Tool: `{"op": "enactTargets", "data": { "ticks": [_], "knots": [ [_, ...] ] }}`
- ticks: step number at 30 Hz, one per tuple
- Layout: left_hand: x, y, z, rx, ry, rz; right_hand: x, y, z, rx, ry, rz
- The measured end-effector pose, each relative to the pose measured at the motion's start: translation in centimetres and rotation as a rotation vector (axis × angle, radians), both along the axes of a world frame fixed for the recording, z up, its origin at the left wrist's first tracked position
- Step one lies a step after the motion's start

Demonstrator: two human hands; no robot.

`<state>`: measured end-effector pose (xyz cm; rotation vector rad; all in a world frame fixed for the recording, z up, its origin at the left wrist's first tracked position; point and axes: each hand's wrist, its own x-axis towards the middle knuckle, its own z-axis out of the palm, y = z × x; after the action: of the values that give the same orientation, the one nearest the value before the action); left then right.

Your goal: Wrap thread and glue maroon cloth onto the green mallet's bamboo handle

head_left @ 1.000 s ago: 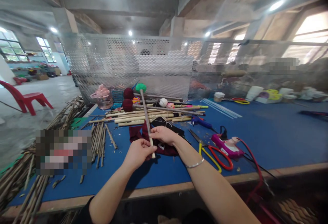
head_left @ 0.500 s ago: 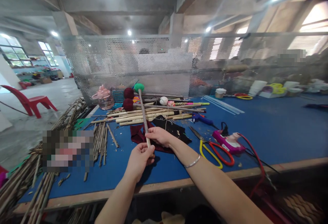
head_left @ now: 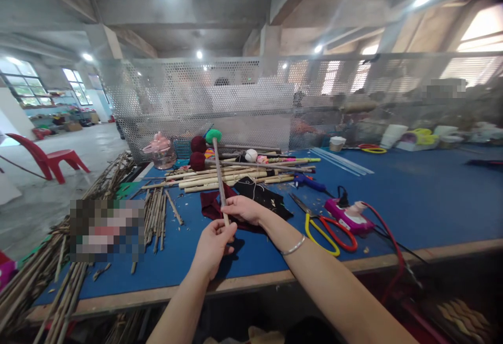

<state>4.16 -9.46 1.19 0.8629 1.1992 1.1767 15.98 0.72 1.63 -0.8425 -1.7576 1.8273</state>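
Both hands at the near side of the blue table (head_left: 428,197), working one thin stick (head_left: 219,176) topped by a fuzzy green ball (head_left: 213,136). Left hand (head_left: 215,242) closed on the near, pale end, thumb and fingers pinching it. Right hand (head_left: 244,210) just farther up, its fingertips gripping the same stick, a silver bracelet (head_left: 294,246) on that wrist. Stick held at a slant, ball end far and slightly left, in front of the heap of materials. Dark red cloth (head_left: 209,205) beneath and beside the stick; black cloth (head_left: 271,201) with pale thread over it, just beyond the right hand. Farther back, a pile of pale sticks (head_left: 223,178) lying crosswise, with a dark red ball (head_left: 197,161) at its left and a white ball (head_left: 251,155) near its far edge. Left of the hands, a row of short brown twigs (head_left: 155,218); at the far left of the pile, a pink jar (head_left: 164,160). To the right of the right forearm, scissors (head_left: 312,215) with one yellow and one red handle, blades pointing far and left; next to them a purple power strip (head_left: 348,218). Perforated metal screen (head_left: 251,100) along the far side.
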Motion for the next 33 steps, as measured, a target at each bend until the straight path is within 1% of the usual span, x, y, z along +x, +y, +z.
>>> {"op": "enactTargets", "data": {
  "ticks": [2, 4, 7, 9, 10, 11, 14, 15, 16, 17, 20, 22, 25, 28, 30, 33],
  "knots": [
    [0.2, -0.1, -0.1, 0.037, 0.018, 0.048, 0.0, -0.1, 0.1, -0.014, 0.018, 0.006],
    [0.1, -0.3, -0.1, 0.043, -0.023, 0.036, 0.0, -0.2, 0.2, -0.052, 0.035, 0.040],
    [-0.5, -0.8, 0.0, 0.028, -0.098, -0.090, 0.0, -0.4, 0.2, -0.125, 0.057, 0.122],
    [-1.1, -1.1, 0.0, 0.027, -0.092, -0.158, -0.2, -0.5, 0.0, -0.114, 0.067, 0.123],
    [-1.4, -1.1, 0.0, 0.036, -0.058, -0.163, -0.4, -0.5, -0.2, -0.091, 0.066, 0.100],
    [-1.6, -1.0, -0.1, 0.052, -0.001, -0.143, -0.6, -0.4, -0.4, -0.066, 0.060, 0.070],
    [-2.2, -0.4, -0.4, 0.122, 0.237, -0.016, -1.2, -0.3, -0.9, -0.011, 0.023, -0.017],
    [-2.3, -0.2, -0.5, 0.145, 0.287, 0.016, -1.3, -0.3, -0.9, -0.006, 0.016, -0.039],
    [-2.4, 0.0, -0.6, 0.155, 0.297, 0.024, -1.2, -0.3, -0.9, -0.009, 0.018, -0.047],
    [-2.4, 0.2, -0.6, 0.150, 0.265, 0.011, -1.1, -0.4, -0.8, -0.025, 0.030, -0.042],
    [-2.3, 0.2, -0.3, 0.072, 0.054, -0.081, -0.7, -0.6, -0.4, -0.104, 0.091, 0.042],
    [-2.2, 0.0, -0.1, 0.030, -0.031, -0.117, -0.6, -0.7, -0.3, -0.126, 0.114, 0.080],
    [-1.9, -0.2, -0.1, 0.028, -0.031, -0.080, -0.9, -0.6, -0.6, -0.077, 0.106, 0.031],
    [-1.6, 0.0, -0.4, 0.068, 0.058, 0.005, -1.4, -0.4, -1.1, -0.020, 0.084, -0.043],
    [-1.5, 0.1, -0.6, 0.098, 0.102, 0.027, -1.4, -0.4, -1.1, -0.038, 0.081, -0.026],
    [-1.6, 0.0, -0.6, 0.095, 0.063, -0.003, -0.8, -0.3, -0.8, -0.119, 0.097, 0.069]
  ]
}}
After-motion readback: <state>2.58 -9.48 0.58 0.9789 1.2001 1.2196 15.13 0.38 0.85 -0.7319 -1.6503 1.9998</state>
